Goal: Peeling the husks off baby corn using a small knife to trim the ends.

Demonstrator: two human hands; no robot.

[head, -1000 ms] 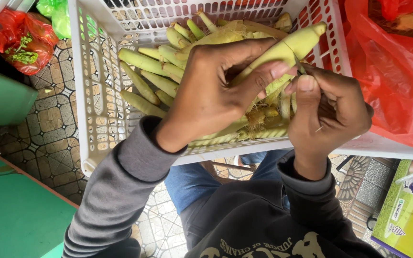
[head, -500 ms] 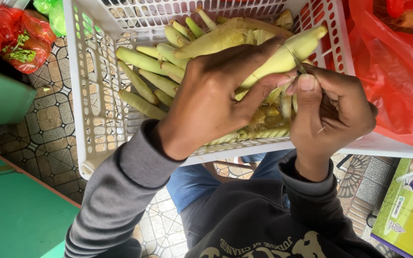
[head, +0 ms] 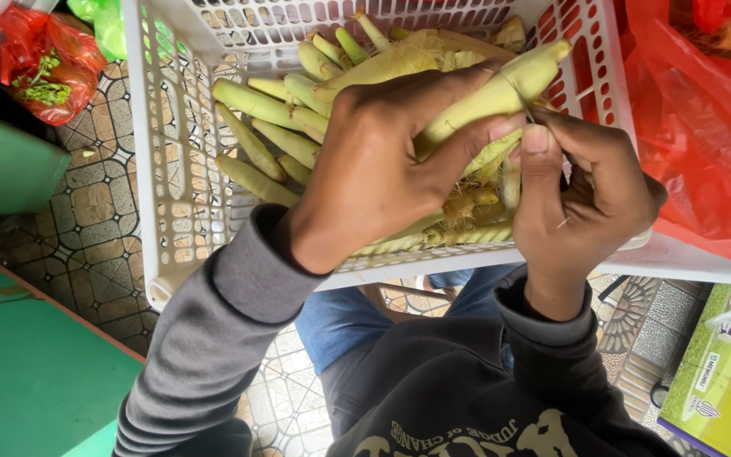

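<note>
A white slotted plastic basket (head: 175, 203) rests over my lap, filled with several pale green baby corn ears in their husks (head: 272, 118). My left hand (head: 382, 169) grips one husked ear (head: 501, 93) above the basket, its tip pointing up and right. My right hand (head: 581, 207) is closed around the lower part of that same ear, thumb pressed against the husk. Bits of husk and silk lie under the two hands.
A red plastic bag (head: 695, 144) lies right of the basket. Another red bag with greens (head: 40, 68) sits at the upper left on the patterned tile floor (head: 99, 228). A green surface (head: 27, 381) is at the lower left, a printed box (head: 721, 381) at the lower right.
Both hands stay on the same ear. The left fingers have shifted slightly along the husk, and the view has drifted a little.
</note>
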